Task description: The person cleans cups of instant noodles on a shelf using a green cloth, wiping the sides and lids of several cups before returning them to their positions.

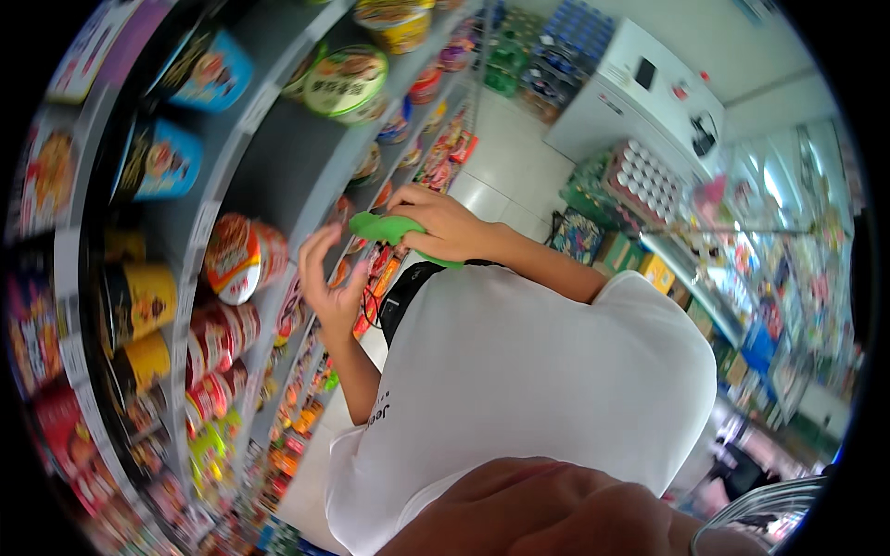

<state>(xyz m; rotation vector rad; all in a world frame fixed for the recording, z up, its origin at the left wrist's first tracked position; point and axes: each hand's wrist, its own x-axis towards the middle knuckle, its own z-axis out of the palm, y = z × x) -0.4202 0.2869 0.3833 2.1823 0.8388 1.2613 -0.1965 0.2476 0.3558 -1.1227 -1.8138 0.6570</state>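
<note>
In front of my white shirt, my right hand has its fingers closed on a soft, bright green cloth. One end of it sticks out toward the shelves, and another part hangs below the palm. My left hand is beside the cloth, apart from it, with fingers spread and nothing in the grasp. The nearest goods to it are an orange-and-white instant noodle cup and a red noodle cup on the shelf to the left.
Tiered grey shelves with several noodle cups fill the left side, among them a green-lidded bowl and blue cups. At the back right stand a white chest freezer, a tray of cans and stacked drink packs.
</note>
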